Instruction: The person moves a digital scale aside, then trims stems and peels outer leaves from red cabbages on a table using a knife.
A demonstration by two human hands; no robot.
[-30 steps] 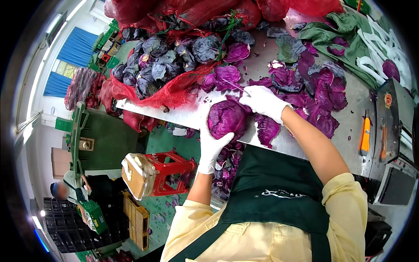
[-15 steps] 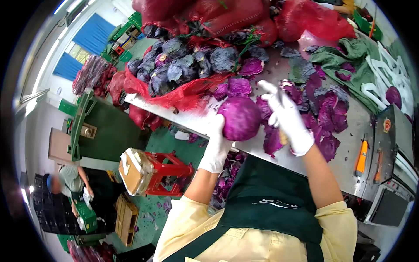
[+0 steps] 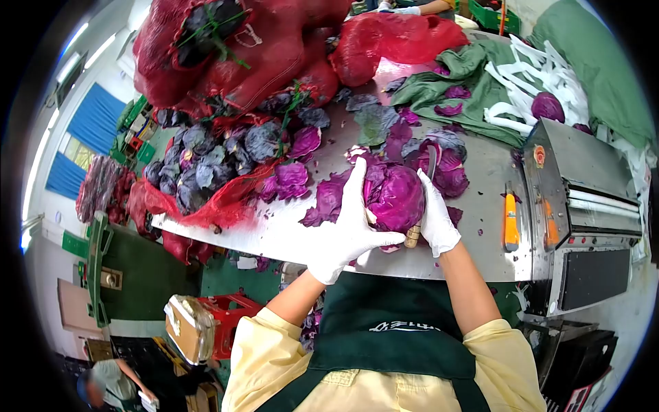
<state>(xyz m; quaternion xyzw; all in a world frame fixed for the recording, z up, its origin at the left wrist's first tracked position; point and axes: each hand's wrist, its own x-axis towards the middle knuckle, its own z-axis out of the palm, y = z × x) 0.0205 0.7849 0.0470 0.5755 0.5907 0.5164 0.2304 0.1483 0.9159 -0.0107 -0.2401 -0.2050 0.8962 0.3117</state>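
A red cabbage (image 3: 396, 198) sits between my two white-gloved hands, over loose purple leaves on the metal table. My left hand (image 3: 342, 230) is at its left side, fingers stretched upward and thumb spread along its lower edge; whether it bears any weight I cannot tell. At the cabbage's right side is my right hand (image 3: 437, 218), with a knife in its grip. The knife's wooden handle (image 3: 412, 235) sticks out below the cabbage, and its curved blade (image 3: 432, 162) shows above. Part of the knife is hidden by the hand and cabbage.
Untrimmed cabbages (image 3: 206, 165) lie on an open red net at left, beneath full red net sacks (image 3: 274, 62). Loose leaves (image 3: 449, 175) surround the work spot. An orange-handled tool (image 3: 511, 223) lies by a metal machine (image 3: 580, 185). A person (image 3: 117, 384) is at lower left.
The cabbage, held up in my left hand before, is now lower between both hands. My left fingers have spread, and my right hand with the knife has come to its right side. The view has shifted right.
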